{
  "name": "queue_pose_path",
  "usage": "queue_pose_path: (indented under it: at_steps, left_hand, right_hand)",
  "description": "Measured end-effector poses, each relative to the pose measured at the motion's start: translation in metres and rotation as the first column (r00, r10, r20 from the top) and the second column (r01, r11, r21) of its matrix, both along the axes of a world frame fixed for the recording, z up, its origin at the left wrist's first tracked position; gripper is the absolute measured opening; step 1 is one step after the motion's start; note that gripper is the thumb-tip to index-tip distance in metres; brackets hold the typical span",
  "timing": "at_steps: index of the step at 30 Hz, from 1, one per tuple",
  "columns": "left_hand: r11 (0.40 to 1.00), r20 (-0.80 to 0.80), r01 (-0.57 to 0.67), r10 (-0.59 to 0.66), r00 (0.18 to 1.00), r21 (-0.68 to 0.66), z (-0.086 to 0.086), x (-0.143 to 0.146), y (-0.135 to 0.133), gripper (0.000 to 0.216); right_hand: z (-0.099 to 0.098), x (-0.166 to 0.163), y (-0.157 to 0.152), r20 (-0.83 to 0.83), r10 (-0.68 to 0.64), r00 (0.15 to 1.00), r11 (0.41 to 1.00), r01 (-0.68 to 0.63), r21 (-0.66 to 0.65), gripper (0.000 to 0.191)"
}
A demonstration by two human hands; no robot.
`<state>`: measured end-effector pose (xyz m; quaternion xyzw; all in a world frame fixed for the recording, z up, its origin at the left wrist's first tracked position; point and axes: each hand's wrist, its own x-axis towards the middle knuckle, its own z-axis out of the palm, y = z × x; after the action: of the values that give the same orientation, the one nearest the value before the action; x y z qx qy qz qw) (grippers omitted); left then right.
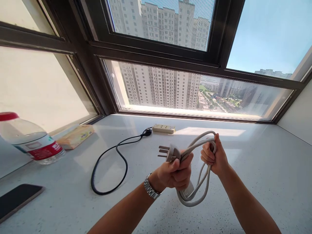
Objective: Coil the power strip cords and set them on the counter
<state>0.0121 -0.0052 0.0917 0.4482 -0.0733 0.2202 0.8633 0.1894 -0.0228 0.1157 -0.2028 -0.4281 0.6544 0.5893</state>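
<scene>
My left hand (176,174), with a metal watch at its wrist, is closed around a grey power cord just behind its three-pin plug (172,153). The pins point left. To the right, my right hand (215,154) is wrapped around the looped part of the same power cord (195,203). Loops hang between and below both hands, above the counter. Partly hidden behind the loops and my left hand is a pale block-like end (188,189); its kind I cannot make out.
On the speckled white counter (73,211) lie a cream power strip (163,128) and a black cable (126,162) with a black plug beside it. At left are a water bottle (45,149), a tissue pack (76,136) and a phone (18,198). Windows (158,86) border the back.
</scene>
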Motion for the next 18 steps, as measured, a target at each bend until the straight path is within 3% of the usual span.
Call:
queue_pose_path:
  at_steps: [2, 4, 6, 8, 12, 18]
  left_hand:
    - [0.999, -0.003, -0.051, 0.051, 0.999, 0.013, 0.007, 0.001, -0.003, 0.062]
    - [0.980, -0.039, -0.201, 0.201, 0.979, 0.006, 0.018, 0.000, 0.002, 0.060]
    - [0.931, -0.101, -0.364, 0.360, 0.927, -0.028, 0.028, -0.002, 0.012, 0.058]
    - [0.892, -0.160, -0.448, 0.434, 0.886, -0.063, 0.034, -0.003, 0.021, 0.058]
    - [0.877, -0.213, -0.468, 0.439, 0.873, -0.109, 0.031, -0.002, 0.032, 0.060]
    - [0.847, -0.321, -0.516, 0.456, 0.830, -0.131, 0.029, -0.002, 0.039, 0.056]
  right_hand:
    - [0.002, 0.001, -0.001, 0.021, -0.018, 1.000, 0.999, 0.019, -0.026, 0.055]
    - [0.007, 0.003, -0.004, 0.049, -0.049, 0.998, 0.998, 0.051, -0.045, 0.056]
    - [0.010, 0.004, -0.005, 0.079, -0.074, 0.994, 0.995, 0.079, -0.061, 0.057]
    - [0.010, 0.004, -0.004, 0.117, -0.098, 0.988, 0.991, 0.108, -0.078, 0.056]
    - [-0.001, 0.006, 0.009, 0.178, -0.094, 0.980, 0.982, 0.120, -0.146, 0.050]
    - [-0.017, 0.011, 0.029, 0.044, 0.075, 0.996, 0.971, -0.063, -0.232, 0.050]
